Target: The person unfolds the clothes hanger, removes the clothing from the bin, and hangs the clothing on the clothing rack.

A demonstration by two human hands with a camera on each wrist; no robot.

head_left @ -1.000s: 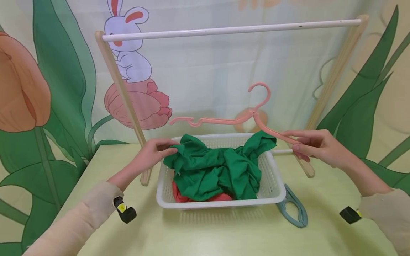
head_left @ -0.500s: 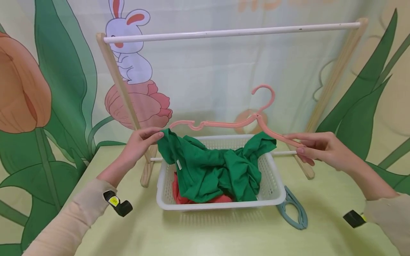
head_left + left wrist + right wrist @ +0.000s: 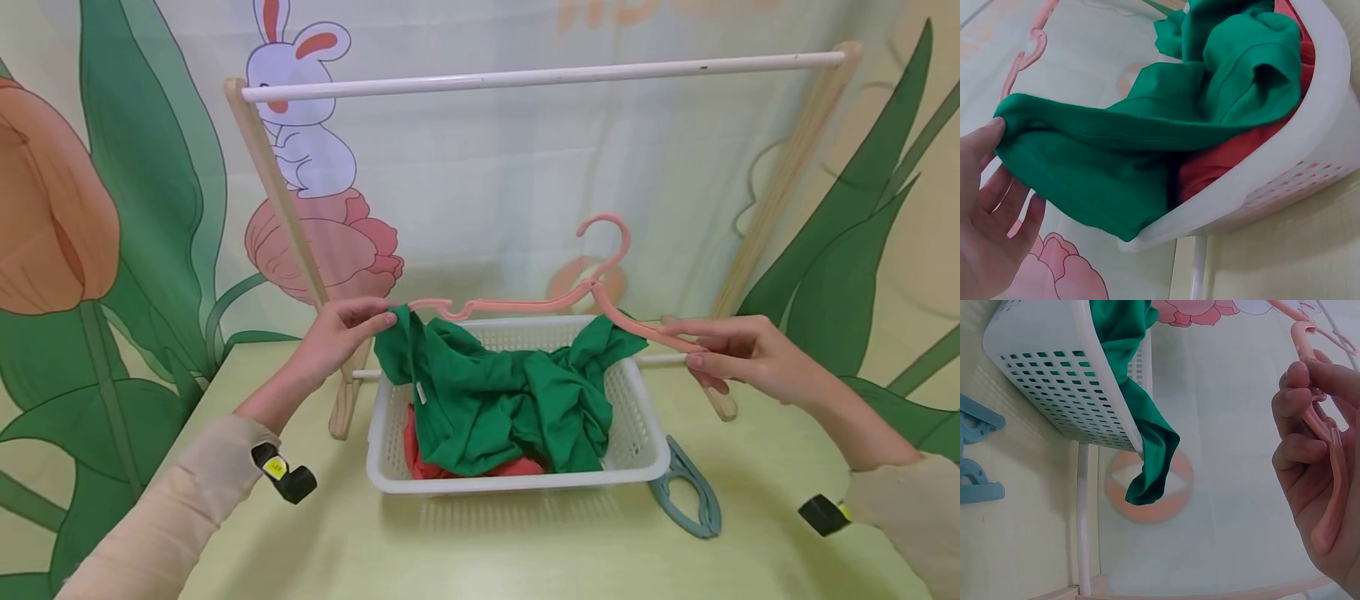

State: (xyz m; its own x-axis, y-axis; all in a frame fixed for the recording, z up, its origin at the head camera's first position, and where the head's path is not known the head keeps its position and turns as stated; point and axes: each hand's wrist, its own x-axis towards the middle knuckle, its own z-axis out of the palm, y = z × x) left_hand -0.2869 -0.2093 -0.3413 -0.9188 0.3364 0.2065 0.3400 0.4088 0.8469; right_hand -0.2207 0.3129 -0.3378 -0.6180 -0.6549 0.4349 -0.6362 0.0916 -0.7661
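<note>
A green garment (image 3: 495,392) lies bunched in the white basket (image 3: 517,479), over red cloth (image 3: 420,454). My left hand (image 3: 341,333) pinches its upper left corner and lifts it above the rim; the left wrist view shows the raised green edge (image 3: 1079,162) between thumb and fingers. My right hand (image 3: 738,354) grips one arm of a pink clothes hanger (image 3: 525,306), which stretches leftward behind the garment, hook up. In the head view the hanger's far left end meets the pinched corner. The right wrist view shows fingers curled round the hanger arm (image 3: 1335,494).
A drying rack with a white rail (image 3: 540,77) and wooden legs (image 3: 780,192) stands behind the basket. A folded blue-grey hanger (image 3: 686,492) lies on the table (image 3: 540,550) by the basket's right front corner. A printed curtain hangs at the back.
My left hand has moved left and up, pulling the garment's corner higher and exposing a small white tag. The pink hanger rose slightly right, then came down and left towards that corner.
</note>
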